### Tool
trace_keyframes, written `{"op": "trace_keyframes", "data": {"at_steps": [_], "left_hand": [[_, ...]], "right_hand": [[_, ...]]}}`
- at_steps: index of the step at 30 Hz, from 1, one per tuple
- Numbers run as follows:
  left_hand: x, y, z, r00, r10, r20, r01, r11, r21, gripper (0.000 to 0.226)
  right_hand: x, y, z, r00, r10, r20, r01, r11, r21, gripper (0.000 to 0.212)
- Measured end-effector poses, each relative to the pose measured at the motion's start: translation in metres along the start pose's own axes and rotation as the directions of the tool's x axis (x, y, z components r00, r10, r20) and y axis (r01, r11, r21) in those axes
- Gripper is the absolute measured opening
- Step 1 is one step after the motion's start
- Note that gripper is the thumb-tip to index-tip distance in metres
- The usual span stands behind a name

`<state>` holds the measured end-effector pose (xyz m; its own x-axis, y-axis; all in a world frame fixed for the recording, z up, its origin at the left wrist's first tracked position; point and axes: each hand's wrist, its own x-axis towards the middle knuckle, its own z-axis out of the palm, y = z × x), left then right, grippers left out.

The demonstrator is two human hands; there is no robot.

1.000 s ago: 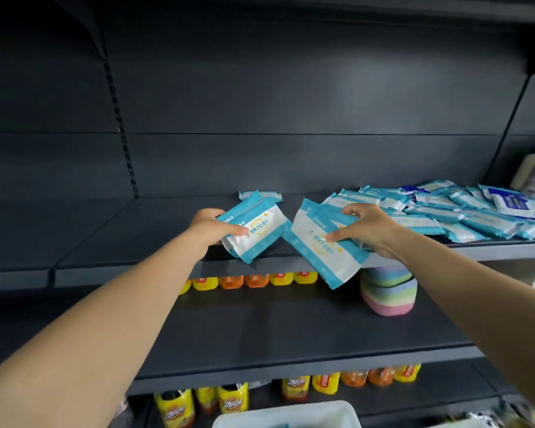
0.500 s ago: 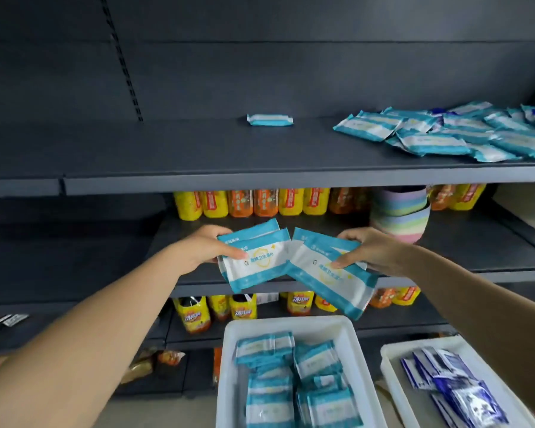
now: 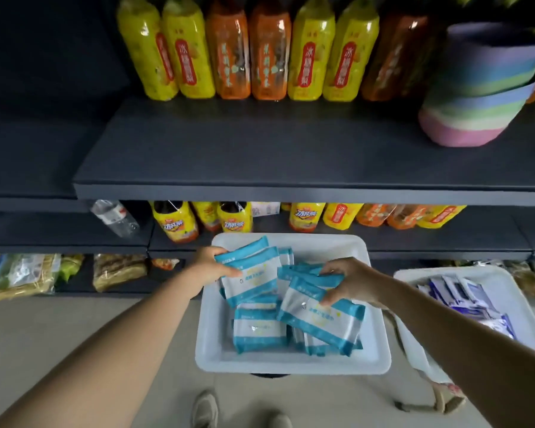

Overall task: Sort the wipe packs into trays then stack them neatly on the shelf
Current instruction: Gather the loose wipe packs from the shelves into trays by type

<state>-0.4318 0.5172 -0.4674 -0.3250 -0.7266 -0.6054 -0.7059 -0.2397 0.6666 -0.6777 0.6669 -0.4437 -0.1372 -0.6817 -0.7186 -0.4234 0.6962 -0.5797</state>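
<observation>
Change: both hands have come down from the shelf edge of half a second ago and now sit over the white tray, packs in hand.
Left hand [image 3: 209, 267]: we see thumb on top and fingers curled under two teal-and-white wipe packs [image 3: 249, 274], clamped at their left edge, above the tray's far left part.
Right hand [image 3: 354, 281]: we see fingers and thumb pinching a second bundle of wipe packs [image 3: 320, 316] at its upper edge; the count in this bundle we cannot tell.
Pack print: we make out blurred teal characters on a white panel, not readable.
White tray [image 3: 291, 361]: we see loose packs of the same kind lying inside, one flat at front left [image 3: 258, 330]; the total is hidden by the hands.
Second tray [image 3: 414, 341]: to the right, we see blue-and-white sachets [image 3: 467, 299], too jumbled to count.
Shelf [image 3: 260, 156]: we count seven bottles along the back, four yellow [image 3: 309, 54] and three orange [image 3: 267, 50], with red labels in Chinese script; stacked pastel bowls [image 3: 476, 100] stand at the right.
Lower shelf: further yellow bottles [image 3: 175, 222] carry orange labels.
</observation>
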Motion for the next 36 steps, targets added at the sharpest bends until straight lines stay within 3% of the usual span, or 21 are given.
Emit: {"op": "trace_keyframes", "data": {"at_steps": [13,16,23,36], "left_hand": [[0.121,-0.044,0.051,0.992,-0.078,0.101,0.063,0.988,0.140,0.046],[0.137,-0.050,0.052,0.989,-0.076,0.125,0.055,0.986,0.160,0.052],[0.150,-0.066,0.054,0.987,-0.052,0.149,0.033,0.992,0.123,0.036],[0.151,-0.078,0.058,0.989,-0.025,0.146,0.006,0.992,0.129,0.048]], "right_hand": [[0.124,0.047,0.123,0.995,-0.043,0.093,0.046,0.998,-0.029,0.040],[0.143,0.045,0.133,0.994,-0.049,0.097,0.053,0.998,-0.040,0.041],[0.161,0.047,0.148,0.990,-0.020,0.142,0.047,0.982,-0.185,0.054],[0.161,0.047,0.156,0.994,-0.028,0.102,0.050,0.975,-0.215,0.053]]}}
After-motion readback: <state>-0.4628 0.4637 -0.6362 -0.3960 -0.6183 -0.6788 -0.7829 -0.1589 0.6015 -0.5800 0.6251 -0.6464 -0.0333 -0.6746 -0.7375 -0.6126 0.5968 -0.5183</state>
